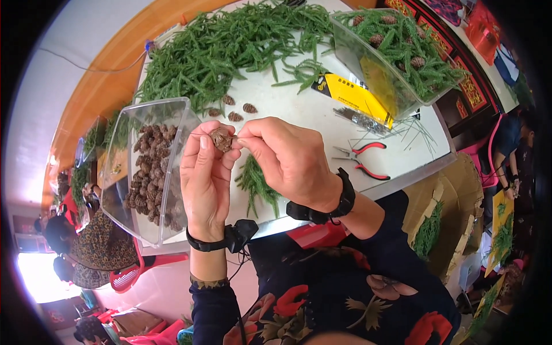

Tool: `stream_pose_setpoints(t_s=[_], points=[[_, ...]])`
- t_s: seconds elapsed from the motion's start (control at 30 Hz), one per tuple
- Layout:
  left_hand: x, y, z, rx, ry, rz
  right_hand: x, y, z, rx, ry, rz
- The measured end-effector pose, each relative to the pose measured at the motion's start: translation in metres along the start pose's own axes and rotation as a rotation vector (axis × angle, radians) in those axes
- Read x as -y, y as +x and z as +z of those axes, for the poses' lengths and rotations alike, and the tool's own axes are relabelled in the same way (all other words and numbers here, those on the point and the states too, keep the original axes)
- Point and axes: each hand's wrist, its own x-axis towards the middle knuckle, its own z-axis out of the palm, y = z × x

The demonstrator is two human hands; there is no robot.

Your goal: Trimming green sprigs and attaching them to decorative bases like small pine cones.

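Note:
My left hand (208, 172) pinches a brown pine cone (221, 140) between thumb and fingers, raised above the white table. A thin wire seems to stick out on both sides of the cone. Close against it, my right hand (282, 158) has thumb and forefinger pressed together at the cone's right side, apparently on the wire's end. Several loose pine cones (235, 117) lie on the table just beyond my hands. A green artificial sprig (256, 183) lies beneath my right hand.
A clear bin (187, 115) of pine cones stands at left. Green sprigs (230, 46) are heaped at the back. Another clear bin (368, 80), with sprigs and cones, stands back right, near a yellow package (356, 95), cut wires (411, 135) and red-handled pliers (368, 150). Other people sit around.

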Motion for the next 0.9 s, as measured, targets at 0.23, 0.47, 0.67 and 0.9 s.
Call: stream_pose_setpoints(t_s=[0.23, 0.47, 0.67, 0.9], points=[[0.007, -0.026, -0.007, 0.07, -0.117, -0.058, 0.017, -0.019, -0.009, 0.064, 0.027, 0.002], [0.013, -0.054, -0.014, 0.101, -0.12, -0.082, 0.026, -0.034, -0.023, 0.202, 0.099, 0.041], [0.018, -0.074, -0.022, 0.174, -0.112, -0.08, 0.032, -0.037, -0.03, 0.276, 0.084, -0.029], [0.023, -0.085, -0.018, 0.136, -0.223, -0.158, 0.03, -0.044, -0.033, 0.33, 0.133, 0.028]])
